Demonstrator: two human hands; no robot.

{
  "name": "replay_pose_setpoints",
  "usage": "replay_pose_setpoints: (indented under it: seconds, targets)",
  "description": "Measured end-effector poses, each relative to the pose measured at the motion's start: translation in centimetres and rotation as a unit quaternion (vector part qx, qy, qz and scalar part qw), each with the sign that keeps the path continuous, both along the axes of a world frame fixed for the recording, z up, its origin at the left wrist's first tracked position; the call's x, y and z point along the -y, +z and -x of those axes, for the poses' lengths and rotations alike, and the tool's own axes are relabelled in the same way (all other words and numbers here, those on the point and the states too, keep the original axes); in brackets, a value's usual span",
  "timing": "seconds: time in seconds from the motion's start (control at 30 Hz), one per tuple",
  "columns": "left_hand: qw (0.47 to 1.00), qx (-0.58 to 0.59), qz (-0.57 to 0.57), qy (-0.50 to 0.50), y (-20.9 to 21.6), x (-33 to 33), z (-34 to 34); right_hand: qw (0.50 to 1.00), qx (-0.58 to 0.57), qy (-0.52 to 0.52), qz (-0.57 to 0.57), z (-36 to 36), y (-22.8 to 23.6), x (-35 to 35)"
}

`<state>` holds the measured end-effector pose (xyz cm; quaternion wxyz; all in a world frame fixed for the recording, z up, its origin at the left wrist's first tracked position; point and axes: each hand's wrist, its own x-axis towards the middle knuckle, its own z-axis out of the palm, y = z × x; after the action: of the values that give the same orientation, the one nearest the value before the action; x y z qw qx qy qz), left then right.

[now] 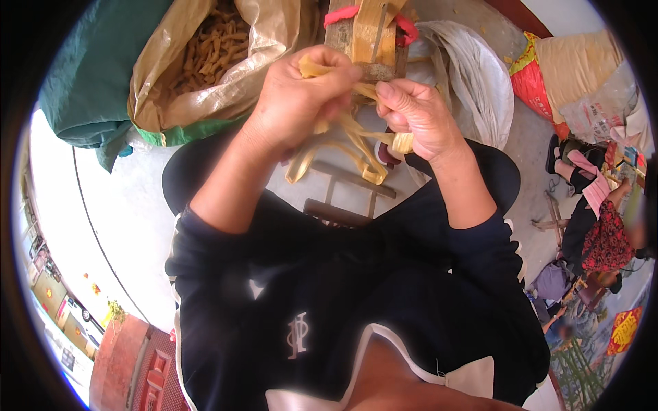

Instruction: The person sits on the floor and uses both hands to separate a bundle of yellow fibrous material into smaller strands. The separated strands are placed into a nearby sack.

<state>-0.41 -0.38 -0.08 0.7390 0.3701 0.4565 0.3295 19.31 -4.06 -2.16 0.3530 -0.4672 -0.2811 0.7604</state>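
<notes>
Grip clamped on the yellow strip [367, 90] by your left hand [301, 92] and right hand [418, 122], aloft near the closest edge of the wooden block [371, 31], you'd likely do best with gentle, even tension and its hanging loops [372, 176] untangled.

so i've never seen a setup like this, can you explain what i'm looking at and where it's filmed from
There is no machine here, just a person's bare hands. The single picture comes from a wide fisheye camera worn on the head and looking down, so straight edges bend near the rim. The left hand and right hand pinch pale yellow strips, with loops hanging below. Beyond them is a wooden block with red material at its sides. An open tan sack of brown pieces sits to its left, a whitish bag to its right.
</notes>
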Motion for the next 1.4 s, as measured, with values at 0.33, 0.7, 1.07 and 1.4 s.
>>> replay_pose_setpoints:
  seconds: [0.33, 0.7, 1.07, 1.4]
  targets:
    - [0.982, -0.149, -0.101, 0.054, -3.4, -3.1, -2.9, 0.815, 0.476, -0.108, -0.311, -0.8, -1.8, -4.2]
    - [0.976, -0.127, -0.173, 0.030, -2.0, -1.3, -2.1, 0.664, 0.467, -0.118, -0.572, 0.9, -1.1, -2.8]
    - [0.914, 0.222, 0.027, -0.339, 1.0, 2.8, -1.3, 0.715, 0.348, -0.166, -0.584, -1.2, 1.3, -2.9]
    - [0.696, -0.279, -0.639, -0.171, -1.0, -0.7, 0.5, 0.980, -0.186, 0.040, 0.065, 1.0, 0.1, -0.4]
